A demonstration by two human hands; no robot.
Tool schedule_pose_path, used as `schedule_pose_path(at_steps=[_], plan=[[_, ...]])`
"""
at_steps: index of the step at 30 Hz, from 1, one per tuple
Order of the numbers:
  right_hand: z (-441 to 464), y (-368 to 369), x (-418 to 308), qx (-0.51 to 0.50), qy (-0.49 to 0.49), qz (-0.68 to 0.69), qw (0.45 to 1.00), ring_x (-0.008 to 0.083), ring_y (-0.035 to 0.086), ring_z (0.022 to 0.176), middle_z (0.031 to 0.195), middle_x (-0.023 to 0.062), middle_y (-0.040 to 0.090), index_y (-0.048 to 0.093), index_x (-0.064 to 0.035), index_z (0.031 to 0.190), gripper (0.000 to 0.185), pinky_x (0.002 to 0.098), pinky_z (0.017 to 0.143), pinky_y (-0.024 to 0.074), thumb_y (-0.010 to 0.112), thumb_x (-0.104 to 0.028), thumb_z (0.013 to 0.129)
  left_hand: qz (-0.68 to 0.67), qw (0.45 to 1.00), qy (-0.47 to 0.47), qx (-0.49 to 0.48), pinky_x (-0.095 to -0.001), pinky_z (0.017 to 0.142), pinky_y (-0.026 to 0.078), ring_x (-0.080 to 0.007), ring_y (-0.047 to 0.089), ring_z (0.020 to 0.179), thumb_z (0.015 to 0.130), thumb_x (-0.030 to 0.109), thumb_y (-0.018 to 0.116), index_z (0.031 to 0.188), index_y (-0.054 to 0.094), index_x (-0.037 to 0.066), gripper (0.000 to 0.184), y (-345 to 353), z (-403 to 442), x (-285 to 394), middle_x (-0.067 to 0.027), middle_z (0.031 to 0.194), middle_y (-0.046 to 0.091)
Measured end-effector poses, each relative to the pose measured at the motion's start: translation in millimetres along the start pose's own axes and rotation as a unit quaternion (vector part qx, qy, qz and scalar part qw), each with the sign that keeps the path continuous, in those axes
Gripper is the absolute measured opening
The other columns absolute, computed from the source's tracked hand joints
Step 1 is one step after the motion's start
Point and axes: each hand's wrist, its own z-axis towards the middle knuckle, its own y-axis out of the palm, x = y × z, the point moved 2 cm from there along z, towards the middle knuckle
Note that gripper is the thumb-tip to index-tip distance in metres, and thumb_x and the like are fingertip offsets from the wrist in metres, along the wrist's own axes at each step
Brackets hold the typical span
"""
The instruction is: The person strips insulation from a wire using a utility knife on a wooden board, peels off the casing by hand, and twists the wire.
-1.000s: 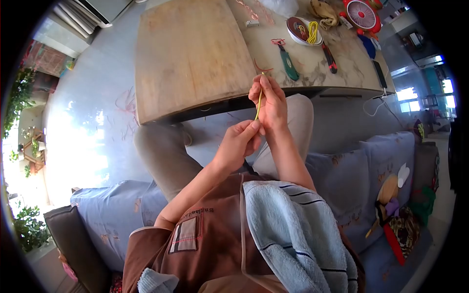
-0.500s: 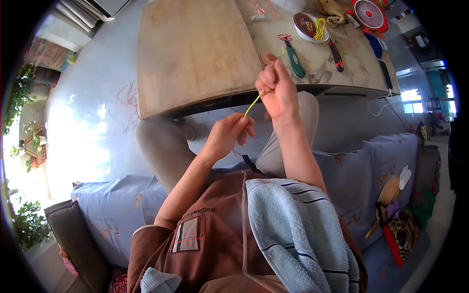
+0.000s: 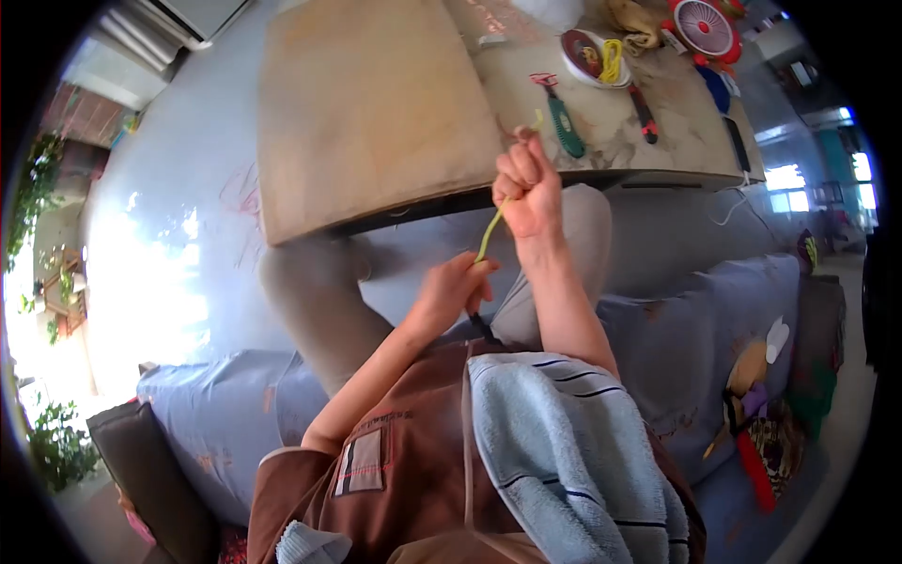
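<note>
Yellow cord (image 3: 491,228) held w/ both hands (image 3: 529,193).

Brown top (image 3: 427,442), striped patch (image 3: 361,462), grey trousers (image 3: 319,305)

Yellow cord (image 3: 490,233) spans both hands. Left hand (image 3: 445,291), lower, pinches one part above the lap; right hand (image 3: 532,195), higher, fingers (image 3: 517,169) curled round it, a short end projecting above. On the table (image 3: 606,122): green-handled tool (image 3: 566,128) just beyond right hand; red-and-black tool (image 3: 644,115) near white-rimmed bowl (image 3: 589,80); red fan (image 3: 705,28) farther right. Pale-blue towel (image 3: 564,442) lies over brown garment (image 3: 423,470).
</note>
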Motion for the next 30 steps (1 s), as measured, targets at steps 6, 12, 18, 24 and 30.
schedule_pose_path(at_steps=[6, 12, 18, 24, 30], plan=[[42, -5, 16, 0.011, 0.066, -0.103, 0.992, 0.0048, 0.029, 0.050, 0.057, -0.0041, 0.035, 0.056, -0.0046, 0.106, 0.026, 0.0181, 0.044, 0.0246, 0.047, -0.025, 0.093, -0.138, 0.988, 0.055, 0.039, -0.0210, 0.051, 0.044, -0.0070, 0.050, 0.055, 0.095, 0.020, 0.042, 0.093, 0.058, -0.002, 0.027, -35, 9, -26, -0.0062, 0.073, 0.062], [68, -43, -38, 0.100, -0.159, -0.870, 0.455, 0.0224, 0.059, 0.086, 0.096, 0.0099, 0.060, 0.056, -0.0080, 0.113, 0.034, 0.0322, 0.077, 0.0467, 0.060, -0.026, 0.084, -0.142, 0.973, 0.030, 0.179, -0.0199, 0.048, 0.041, -0.0066, 0.050, 0.052, 0.093, 0.023, 0.047, 0.087, 0.060, 0.001, 0.027, -76, 50, -24, -0.0051, 0.067, 0.062], [67, -89, -129, 0.080, -0.151, -0.965, 0.198, 0.0317, 0.052, 0.097, 0.100, 0.0136, 0.056, 0.048, -0.0113, 0.119, 0.053, 0.0411, 0.082, 0.0434, 0.069, -0.023, 0.072, -0.144, 0.967, -0.018, 0.210, -0.0199, 0.048, 0.041, -0.0061, 0.050, 0.052, 0.092, 0.028, 0.048, 0.084, 0.061, 0.002, 0.030, -75, 81, -32, -0.0037, 0.068, 0.063], [62, -95, -159, 0.152, 0.112, -0.817, 0.545, 0.0180, 0.060, 0.079, 0.091, 0.0123, 0.061, 0.046, -0.0059, 0.126, 0.045, 0.0314, 0.071, 0.0467, 0.053, -0.014, 0.082, -0.120, 0.964, -0.027, 0.234, -0.0207, 0.047, 0.040, -0.0065, 0.050, 0.050, 0.092, 0.031, 0.047, 0.080, 0.061, 0.001, 0.035, -65, 74, -43, -0.0050, 0.064, 0.062], [22, -45, -154, 0.229, 0.094, -0.662, 0.707, 0.0066, 0.048, 0.063, 0.078, 0.0020, 0.057, 0.048, -0.0069, 0.126, 0.038, 0.0200, 0.057, 0.0391, 0.049, -0.015, 0.089, -0.260, 0.947, -0.021, 0.189, -0.0205, 0.052, 0.040, -0.0066, 0.049, 0.055, 0.093, 0.031, 0.046, 0.086, 0.059, 0.004, 0.031, -55, 76, -51, -0.0027, 0.068, 0.062]])
